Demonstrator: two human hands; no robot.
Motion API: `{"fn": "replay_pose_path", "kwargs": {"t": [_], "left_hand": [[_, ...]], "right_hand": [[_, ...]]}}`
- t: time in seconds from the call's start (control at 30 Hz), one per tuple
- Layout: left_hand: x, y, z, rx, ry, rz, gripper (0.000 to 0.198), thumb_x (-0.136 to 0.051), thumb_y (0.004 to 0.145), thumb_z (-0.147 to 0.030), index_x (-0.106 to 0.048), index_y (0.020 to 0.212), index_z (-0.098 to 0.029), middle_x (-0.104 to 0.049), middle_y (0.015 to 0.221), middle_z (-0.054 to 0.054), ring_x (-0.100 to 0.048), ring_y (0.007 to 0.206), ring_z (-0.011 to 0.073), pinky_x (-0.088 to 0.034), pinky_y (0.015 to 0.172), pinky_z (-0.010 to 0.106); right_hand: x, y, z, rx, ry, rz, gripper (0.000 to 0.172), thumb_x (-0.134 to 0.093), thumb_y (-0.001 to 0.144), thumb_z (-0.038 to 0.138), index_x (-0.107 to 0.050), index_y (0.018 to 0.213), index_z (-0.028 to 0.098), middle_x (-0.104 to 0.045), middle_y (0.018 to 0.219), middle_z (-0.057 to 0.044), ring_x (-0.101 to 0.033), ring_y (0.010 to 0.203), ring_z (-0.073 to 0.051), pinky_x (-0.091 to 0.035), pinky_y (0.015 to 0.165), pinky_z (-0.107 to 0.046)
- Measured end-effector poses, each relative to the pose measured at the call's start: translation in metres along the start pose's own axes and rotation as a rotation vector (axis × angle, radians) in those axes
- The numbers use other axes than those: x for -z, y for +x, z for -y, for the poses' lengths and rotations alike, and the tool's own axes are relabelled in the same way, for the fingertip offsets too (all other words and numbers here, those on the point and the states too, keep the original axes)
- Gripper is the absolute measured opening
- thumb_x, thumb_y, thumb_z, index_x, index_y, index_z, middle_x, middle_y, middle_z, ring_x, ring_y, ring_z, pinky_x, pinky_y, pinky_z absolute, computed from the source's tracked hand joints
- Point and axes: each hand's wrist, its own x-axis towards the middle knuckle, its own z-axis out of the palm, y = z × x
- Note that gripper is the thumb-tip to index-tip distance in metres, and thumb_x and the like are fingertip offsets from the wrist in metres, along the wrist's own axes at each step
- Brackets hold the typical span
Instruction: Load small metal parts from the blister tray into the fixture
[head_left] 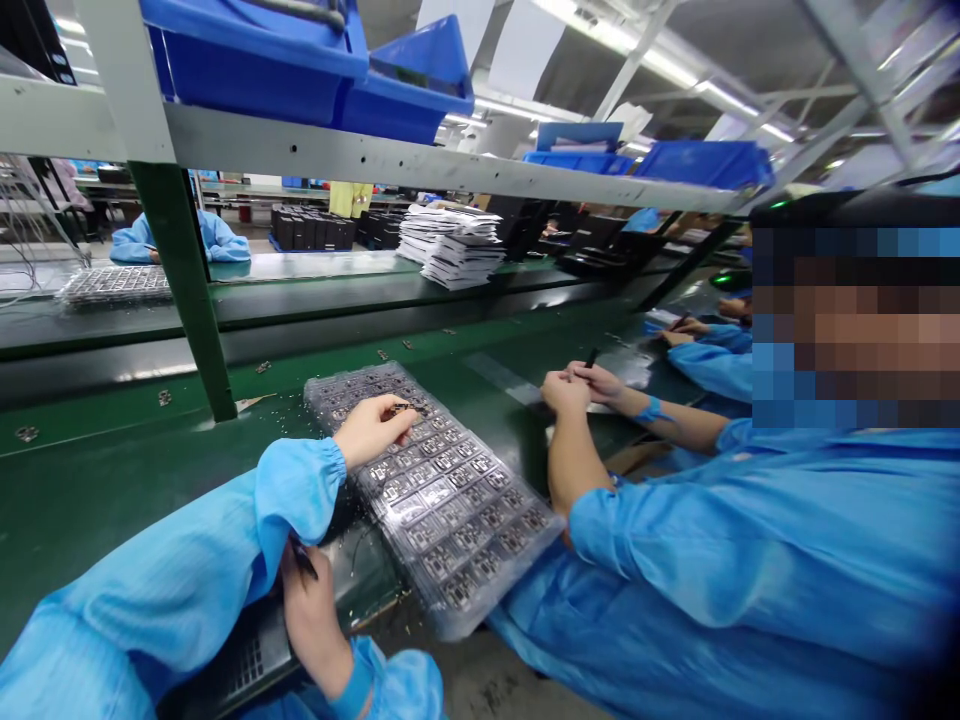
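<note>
A clear plastic tray (450, 510) of gridded dark components is overhung by the left hand (371, 430), its fingers closed on a small piece (401, 408) — a dark tool (304, 560) is gripped by the right hand (311, 625).

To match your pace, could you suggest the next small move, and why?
Probably lift the dark tool in the right hand up to the tray, since the left hand is already at its parts and the tool sits low beside it.

Tray (450, 510): lying on the table (112, 490), between the hands and the co-worker.
Left hand (373, 430): reaching over the tray.
Right hand (309, 620): holding just left of the tray.
Co-worker (750, 540): sitting right of the tray.
Bins (247, 70): sitting on the shelf (420, 160), above the table.
Stack (450, 245): standing behind the shelf.
</note>
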Motion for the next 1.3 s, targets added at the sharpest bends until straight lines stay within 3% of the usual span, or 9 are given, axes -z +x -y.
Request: {"fn": "replay_pose_path", "kwargs": {"t": [0.17,0.3,0.4,0.5,0.73,0.8,0.93,1.13,1.3], "left_hand": [[0.002,-0.001,-0.008,-0.019,0.062,0.080,0.009,-0.061,0.078,-0.020,-0.058,0.075,-0.012,-0.061,0.064,-0.001,-0.056,0.055,0.0081,-0.046,0.061,0.021],[0.005,-0.010,-0.013,-0.023,0.099,0.164,0.009,-0.059,0.079,-0.020,-0.059,0.077,-0.012,-0.062,0.065,-0.001,-0.055,0.055,0.0079,-0.045,0.060,0.020],[0.005,-0.017,-0.016,-0.034,0.118,0.260,0.011,-0.060,0.079,-0.023,-0.061,0.077,-0.012,-0.062,0.065,0.000,-0.056,0.057,0.0092,-0.045,0.060,0.021],[0.009,-0.021,-0.014,-0.062,0.156,0.279,0.016,-0.063,0.077,-0.027,-0.064,0.079,-0.012,-0.063,0.066,0.000,-0.057,0.060,0.0117,-0.045,0.061,0.023],[0.046,-0.033,-0.027,-0.276,0.268,-0.305,0.020,-0.067,0.073,-0.028,-0.072,0.087,-0.014,-0.066,0.085,0.005,-0.059,0.075,0.0146,-0.046,0.070,0.025],[0.062,-0.048,-0.035,-0.276,0.348,-0.294,0.023,-0.066,0.075,-0.030,-0.073,0.091,-0.015,-0.067,0.080,0.004,-0.058,0.069,0.0140,-0.045,0.065,0.025],[0.091,-0.094,-0.040,-0.189,0.557,-0.187,0.026,-0.058,0.081,-0.030,-0.072,0.100,-0.018,-0.065,0.061,-0.001,-0.055,0.054,0.0118,-0.042,0.053,0.022],[0.118,-0.165,-0.002,-0.061,0.779,-0.122,0.028,-0.055,0.082,-0.022,-0.068,0.106,-0.021,-0.071,0.094,0.003,-0.064,0.073,0.0139,-0.049,0.070,0.023],[0.124,-0.192,0.028,0.092,0.619,-0.123,0.032,-0.058,0.081,-0.026,-0.062,0.111,-0.015,-0.070,0.093,0.005,-0.065,0.073,0.0139,-0.050,0.069,0.022]], "right_hand": [[0.053,-0.023,0.027,0.112,-0.083,-0.428,0.017,-0.046,0.092,0.038,-0.055,0.102,0.029,-0.071,0.082,-0.002,-0.067,0.069,-0.019,-0.055,0.066,-0.031],[0.091,0.004,0.053,0.194,-0.032,-0.723,0.030,-0.060,0.084,0.036,-0.046,0.108,0.024,-0.056,0.122,-0.011,-0.065,0.083,-0.018,-0.054,0.071,-0.032],[0.101,0.030,0.053,0.147,0.050,-0.661,0.041,-0.066,0.078,0.037,-0.044,0.111,0.023,-0.052,0.127,-0.013,-0.065,0.077,-0.015,-0.054,0.071,-0.031],[0.102,0.044,0.040,0.101,0.080,-0.601,0.033,-0.065,0.078,0.038,-0.050,0.102,0.020,-0.066,0.095,-0.007,-0.066,0.073,-0.017,-0.054,0.071,-0.032],[0.105,0.052,0.034,0.216,-0.048,-0.687,0.019,-0.060,0.083,0.033,-0.054,0.092,0.018,-0.068,0.090,-0.007,-0.067,0.092,-0.022,-0.051,0.082,-0.036],[0.107,0.055,0.035,0.231,-0.207,-0.675,0.017,-0.058,0.083,0.031,-0.055,0.095,0.018,-0.069,0.096,-0.009,-0.066,0.092,-0.022,-0.050,0.081,-0.034],[0.108,0.056,0.035,0.131,-0.291,-0.518,0.022,-0.052,0.081,0.021,-0.054,0.103,0.019,-0.064,0.114,-0.011,-0.064,0.058,-0.013,-0.050,0.058,-0.027],[0.077,0.032,0.052,0.358,-0.159,-0.677,0.021,-0.056,0.082,0.016,-0.052,0.102,0.019,-0.065,0.104,-0.010,-0.058,0.052,-0.010,-0.047,0.051,-0.025],[0.031,0.026,0.044,0.083,-0.105,-0.003,0.017,-0.058,0.083,0.026,-0.055,0.100,0.021,-0.067,0.100,-0.009,-0.067,0.076,-0.018,-0.054,0.066,-0.029]]}}
